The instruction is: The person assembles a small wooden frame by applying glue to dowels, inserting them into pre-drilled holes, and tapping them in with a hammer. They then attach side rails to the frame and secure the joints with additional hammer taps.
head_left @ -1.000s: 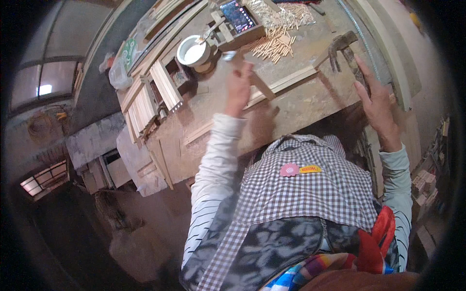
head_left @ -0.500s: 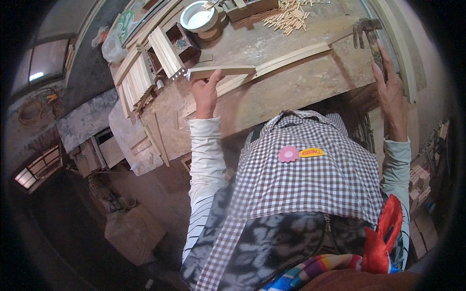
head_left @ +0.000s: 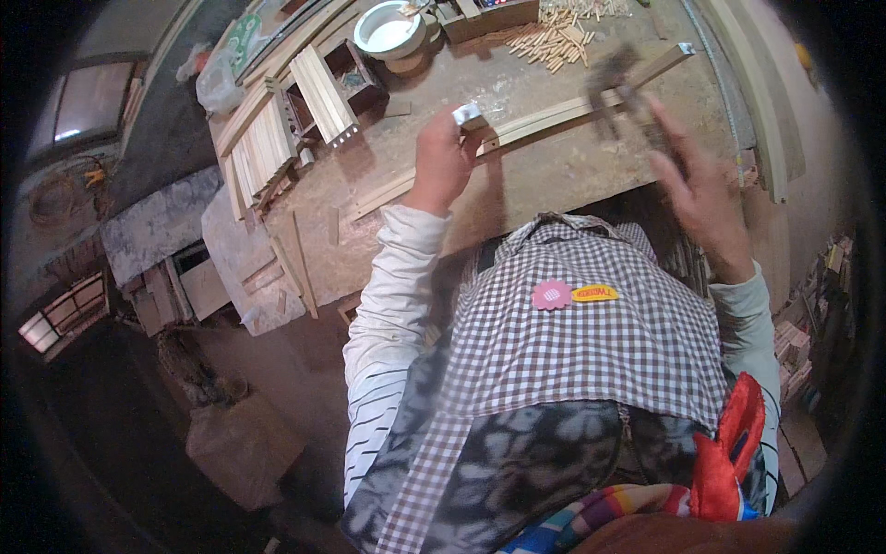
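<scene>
My left hand (head_left: pixel 437 166) is closed round a wooden strip (head_left: pixel 468 115), now stood on end over the bench, its top end smeared white. In my right hand (head_left: pixel 700 194) is a claw hammer (head_left: pixel 613 85), its head blurred by motion and raised to the right of the strip. Under both hands, a long pale wooden batten (head_left: pixel 544 120) lies slantwise across the workbench (head_left: pixel 563 180). How the lower end of the held strip meets the batten is hidden by my fingers.
Left on the bench are stacked wooden strips (head_left: pixel 254 152) and a pair with dowelled ends (head_left: pixel 323 97). A white bowl of white liquid (head_left: pixel 389 33) stands at the back, beside a heap of wooden dowels (head_left: pixel 558 42). A plastic bag (head_left: pixel 219 83) lies far left.
My left hand has moved right and turned the strip from lying flat to upright. The hammer in my right hand has swung left toward it.
</scene>
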Motion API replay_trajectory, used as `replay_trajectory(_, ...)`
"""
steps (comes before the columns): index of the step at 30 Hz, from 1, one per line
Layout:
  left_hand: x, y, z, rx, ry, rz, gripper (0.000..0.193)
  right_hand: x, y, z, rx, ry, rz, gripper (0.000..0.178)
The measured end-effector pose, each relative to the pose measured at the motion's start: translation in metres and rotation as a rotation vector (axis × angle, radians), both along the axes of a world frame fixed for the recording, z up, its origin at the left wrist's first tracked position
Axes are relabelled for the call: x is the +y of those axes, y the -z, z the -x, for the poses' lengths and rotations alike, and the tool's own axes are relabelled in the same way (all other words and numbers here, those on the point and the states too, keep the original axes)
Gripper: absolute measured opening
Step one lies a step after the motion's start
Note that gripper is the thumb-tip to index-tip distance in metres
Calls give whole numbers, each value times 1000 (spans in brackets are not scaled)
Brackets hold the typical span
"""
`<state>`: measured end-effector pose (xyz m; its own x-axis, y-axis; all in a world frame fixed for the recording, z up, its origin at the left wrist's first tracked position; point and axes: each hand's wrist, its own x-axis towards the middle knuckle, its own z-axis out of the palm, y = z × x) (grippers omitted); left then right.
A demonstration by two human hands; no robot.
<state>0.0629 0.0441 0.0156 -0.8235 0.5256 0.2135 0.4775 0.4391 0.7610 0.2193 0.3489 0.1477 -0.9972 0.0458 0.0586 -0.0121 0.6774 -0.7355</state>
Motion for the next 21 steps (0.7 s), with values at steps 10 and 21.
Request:
replay_trajectory(10,9,-8,0,-62,6,-76,21,-68,-15,48,-200,-309,-129,65)
replay_trajectory(21,8,8,1,-71,-36,-119,18,-74,-1,42,-96,-260,-131,68)
